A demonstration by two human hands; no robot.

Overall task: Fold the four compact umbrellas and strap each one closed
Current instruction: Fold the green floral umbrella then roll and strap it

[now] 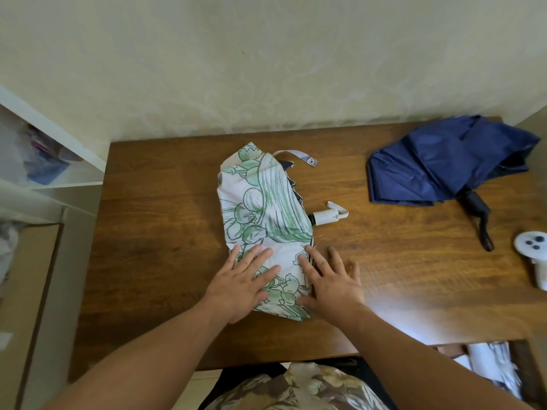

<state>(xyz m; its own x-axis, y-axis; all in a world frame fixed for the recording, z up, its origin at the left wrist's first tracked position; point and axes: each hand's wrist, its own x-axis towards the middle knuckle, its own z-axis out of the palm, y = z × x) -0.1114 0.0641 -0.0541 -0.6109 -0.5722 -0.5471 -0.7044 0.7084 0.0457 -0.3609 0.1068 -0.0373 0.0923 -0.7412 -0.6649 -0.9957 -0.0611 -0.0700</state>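
A white umbrella with a green floral print (pixel 263 199) lies collapsed and flattened in the middle of the wooden table (pixel 165 220). Its white handle (pixel 327 216) sticks out to the right, and its strap (pixel 296 156) with a snap trails off at the far end. My left hand (pixel 242 284) presses flat on the near part of the canopy with straight fingers. My right hand (pixel 331 279) lies flat on the canopy's right edge, partly on the table. A navy blue umbrella (pixel 447 164) lies loosely collapsed at the back right, its black handle (pixel 478 211) pointing toward me.
A white controller (pixel 534 255) lies at the table's right edge. A white shelf unit (pixel 44 161) stands to the left, a cardboard box (pixel 26 291) below it. The wall runs along the table's far edge.
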